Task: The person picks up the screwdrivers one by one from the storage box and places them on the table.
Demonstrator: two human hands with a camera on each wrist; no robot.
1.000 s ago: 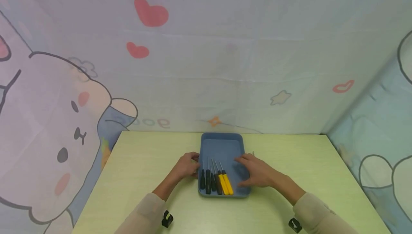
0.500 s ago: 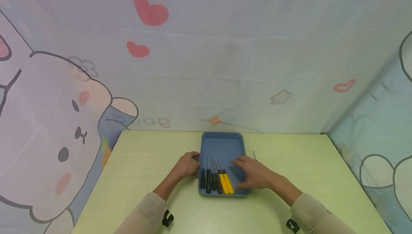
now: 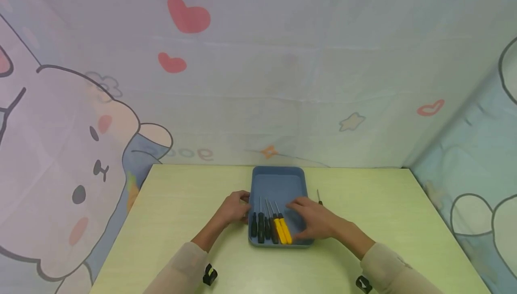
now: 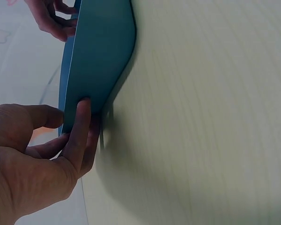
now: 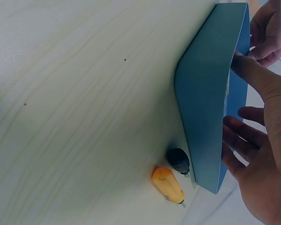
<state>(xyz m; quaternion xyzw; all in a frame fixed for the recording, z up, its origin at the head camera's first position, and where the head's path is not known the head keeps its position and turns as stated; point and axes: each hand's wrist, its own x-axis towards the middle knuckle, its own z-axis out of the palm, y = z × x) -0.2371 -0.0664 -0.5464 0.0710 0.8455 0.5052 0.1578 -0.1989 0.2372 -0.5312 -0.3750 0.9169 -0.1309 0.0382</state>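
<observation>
Where screwdrivers [image 3: 268, 231] point forward, roughly lengthwise in tray [image 3: 278, 186]; right hand [image 3: 315, 220] beside

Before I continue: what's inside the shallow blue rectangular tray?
The tray holds four dark-handled, metal-shafted screwdrivers and two yellow-handled screwdrivers, side by side. The right hand hides part of the tray's right side; anything there cannot be seen.

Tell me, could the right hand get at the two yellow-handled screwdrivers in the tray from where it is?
Most likely yes: the right hand reaches over the right wall of the blue tray, close beside the yellow-handled screwdrivers, with nothing visible between.
</observation>
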